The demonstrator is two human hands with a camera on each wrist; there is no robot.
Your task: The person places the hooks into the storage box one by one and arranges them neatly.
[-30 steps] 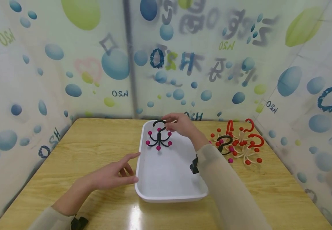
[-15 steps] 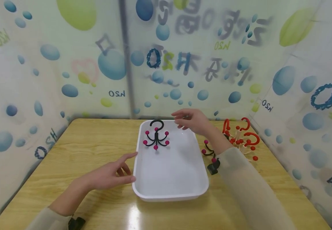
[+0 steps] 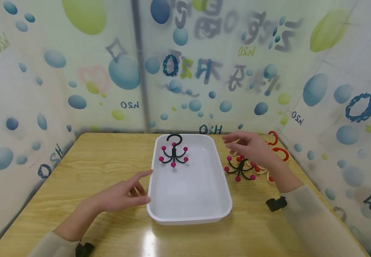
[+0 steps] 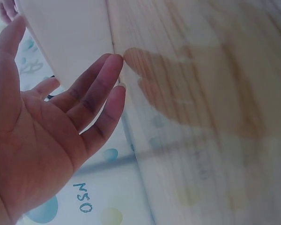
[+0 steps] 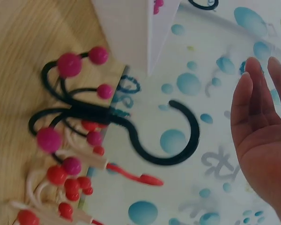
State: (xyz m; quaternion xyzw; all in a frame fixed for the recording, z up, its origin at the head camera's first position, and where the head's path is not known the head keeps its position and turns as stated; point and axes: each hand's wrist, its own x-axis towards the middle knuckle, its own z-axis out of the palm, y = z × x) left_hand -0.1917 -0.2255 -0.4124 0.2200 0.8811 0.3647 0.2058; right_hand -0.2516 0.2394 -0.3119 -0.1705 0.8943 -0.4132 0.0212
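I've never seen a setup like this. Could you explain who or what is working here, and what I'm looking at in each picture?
There's no machine here, just a person's two bare hands. The wide picture comes from a camera on the head, looking forward and down. The two closer ones come from cameras on the wrists, each showing its own hand.

On the wooden table stands a white tray with a black hook with pink balls inside. To the tray's right is another black hook, beside several cream-and-red hooks.

The left hand has its fingertips at the tray's rim. The right hand is open near the hooks outside the tray. Neither hand holds anything.
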